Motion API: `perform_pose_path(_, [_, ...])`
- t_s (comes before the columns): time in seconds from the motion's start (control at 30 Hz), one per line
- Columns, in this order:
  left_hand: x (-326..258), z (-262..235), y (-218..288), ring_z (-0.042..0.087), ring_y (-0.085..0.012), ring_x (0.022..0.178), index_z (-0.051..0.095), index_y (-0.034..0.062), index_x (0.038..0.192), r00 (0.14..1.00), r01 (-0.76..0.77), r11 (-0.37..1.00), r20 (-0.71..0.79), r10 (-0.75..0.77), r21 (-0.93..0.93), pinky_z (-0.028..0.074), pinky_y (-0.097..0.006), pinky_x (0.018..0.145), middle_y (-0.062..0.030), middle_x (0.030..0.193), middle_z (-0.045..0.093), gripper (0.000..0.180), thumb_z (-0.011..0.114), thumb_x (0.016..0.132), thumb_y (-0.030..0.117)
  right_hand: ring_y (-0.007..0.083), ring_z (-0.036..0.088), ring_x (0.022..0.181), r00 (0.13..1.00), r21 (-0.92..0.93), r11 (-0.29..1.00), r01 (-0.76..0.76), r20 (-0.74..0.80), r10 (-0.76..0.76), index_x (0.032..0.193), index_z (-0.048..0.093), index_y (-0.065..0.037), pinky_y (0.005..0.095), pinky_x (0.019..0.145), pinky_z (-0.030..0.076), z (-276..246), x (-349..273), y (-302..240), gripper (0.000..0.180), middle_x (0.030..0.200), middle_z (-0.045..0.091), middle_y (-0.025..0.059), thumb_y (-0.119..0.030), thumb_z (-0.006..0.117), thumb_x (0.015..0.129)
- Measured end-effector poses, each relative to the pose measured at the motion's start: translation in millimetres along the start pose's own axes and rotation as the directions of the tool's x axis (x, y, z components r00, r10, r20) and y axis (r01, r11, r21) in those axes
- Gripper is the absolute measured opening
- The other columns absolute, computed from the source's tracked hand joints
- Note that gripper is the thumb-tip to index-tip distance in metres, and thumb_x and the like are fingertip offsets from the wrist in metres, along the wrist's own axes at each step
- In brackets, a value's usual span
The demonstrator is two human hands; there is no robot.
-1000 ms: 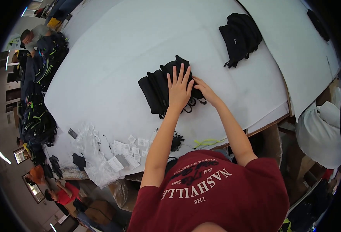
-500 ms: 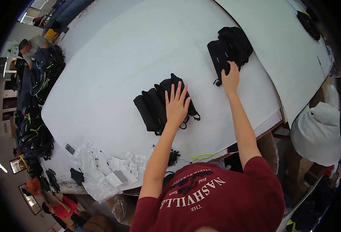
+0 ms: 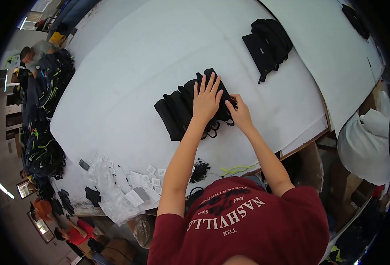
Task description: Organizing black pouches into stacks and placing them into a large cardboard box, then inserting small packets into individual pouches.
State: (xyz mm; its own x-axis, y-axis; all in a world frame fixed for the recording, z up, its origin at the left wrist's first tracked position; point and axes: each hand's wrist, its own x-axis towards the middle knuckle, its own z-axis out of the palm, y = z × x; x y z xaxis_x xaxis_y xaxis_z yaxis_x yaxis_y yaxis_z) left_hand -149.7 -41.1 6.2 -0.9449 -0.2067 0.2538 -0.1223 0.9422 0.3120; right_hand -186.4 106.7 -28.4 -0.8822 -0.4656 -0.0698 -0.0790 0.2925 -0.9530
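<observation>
A row of black fabric pouches (image 3: 173,115) lies overlapping on the white table, with small loops along its near edge. My left hand (image 3: 207,100) rests on the right part of this row, its fingers stretched out and spread over the cloth. At the row's right end, my right hand (image 3: 241,114) is closed on the edge of a black pouch (image 3: 222,111), thumb towards the left hand. Farther right lies a second pile of black pouches (image 3: 272,44), its front one flat with a small light mark; neither hand touches it.
The white table (image 3: 128,75) bears clear plastic wrap (image 3: 104,190), white tags (image 3: 139,181), a bundle of black cords (image 3: 199,171) and a yellow-green cord (image 3: 239,169) near its front edge. Backpacks (image 3: 44,150) are heaped at left beside other people. A white sack (image 3: 365,150) stands at right.
My right hand has moved left from the far pile to the row, bringing a black pouch to its right end. My left hand has shifted slightly up and right, still flat.
</observation>
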Motion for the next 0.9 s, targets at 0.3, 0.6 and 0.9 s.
perform_pose_path(0.3, [4,12,-11,0.028,-0.0263,0.137,0.042,0.0172,0.138,1.0,-0.025,0.983,0.018,0.022,0.181,0.02,-0.05,0.11,-0.0022,0.144,0.04,0.049,0.047,0.094,0.037,0.0269,0.063,0.091,0.945,-0.08,0.971,-0.224,0.226,0.236,0.107,0.056,-0.003,0.0349,0.083,0.048,-24,35,-6,0.037,0.1,0.065,0.0135,-0.028,0.067,0.082])
perform_pose_path(0.6, [-1,13,1,0.024,-0.0261,0.139,0.038,0.0169,0.141,0.997,0.007,0.994,0.074,-0.015,0.108,0.017,-0.05,0.111,-0.0028,0.147,0.035,0.049,0.043,0.096,0.036,0.0353,0.035,0.125,0.965,-0.906,0.398,-0.144,-0.218,-0.147,0.133,0.046,-0.022,0.0457,0.1,0.036,-102,150,24,0.078,0.139,0.035,0.0155,-0.022,0.077,0.061])
perform_pose_path(0.9, [0,5,-4,0.027,-0.0273,0.137,0.04,0.0165,0.139,0.997,0.031,0.996,0.065,-0.036,0.084,0.019,-0.05,0.111,-0.0031,0.146,0.035,0.049,0.046,0.095,0.035,0.0113,0.055,0.096,0.999,0.283,0.959,0.019,-0.049,-0.005,0.127,0.057,-0.015,0.0231,0.084,0.044,-82,98,13,0.044,0.114,0.059,0.0077,-0.008,0.061,0.083])
